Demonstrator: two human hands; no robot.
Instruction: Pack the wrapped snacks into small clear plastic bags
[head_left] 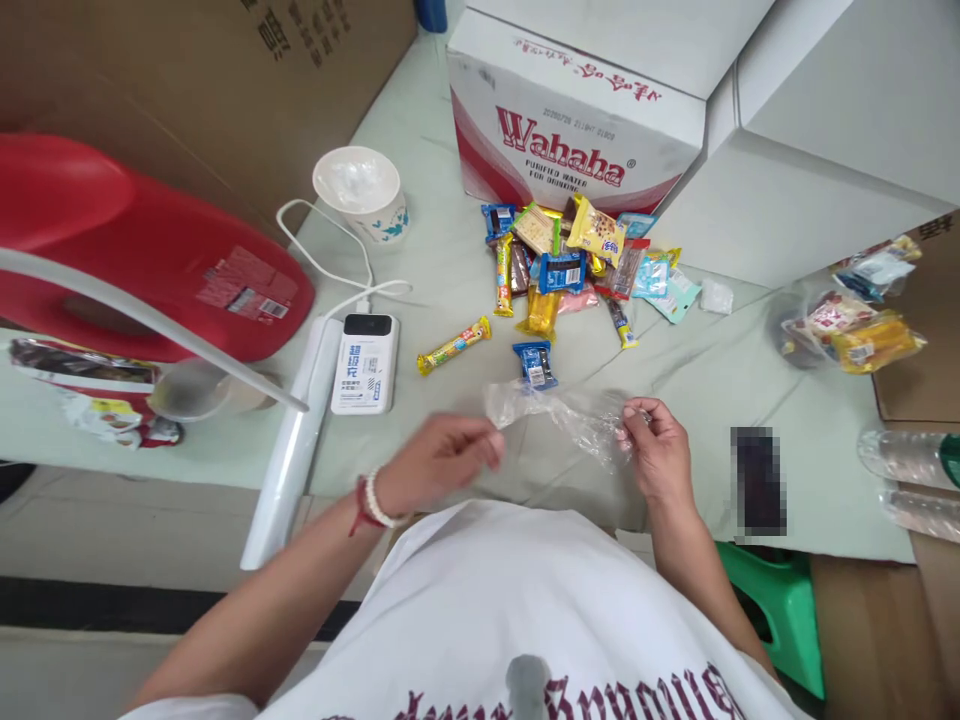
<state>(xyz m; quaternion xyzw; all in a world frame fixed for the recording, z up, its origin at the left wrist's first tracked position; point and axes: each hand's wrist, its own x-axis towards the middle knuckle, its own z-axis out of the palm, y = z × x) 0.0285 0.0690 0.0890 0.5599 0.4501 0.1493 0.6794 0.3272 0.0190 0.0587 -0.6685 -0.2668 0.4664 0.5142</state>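
Note:
Both hands hold a clear plastic bag [564,412] just above the pale green table [450,250]. My left hand [442,458] pinches the bag's left end; a bead bracelet and red cord sit on that wrist. My right hand [656,448] grips the bag's right end. Beyond the bag lies a heap of wrapped snacks [570,265]. A small blue packet [535,363] rests right behind the bag, and a long yellow candy bar [454,346] lies apart to the left.
A Wahaha water carton [570,120] stands behind the snacks. A white power bank [365,362] with cable, a paper cup [361,192], a roll of plastic bags [289,445] and a red container [142,250] are left. Filled bags [855,320] and bottles [911,455] lie right.

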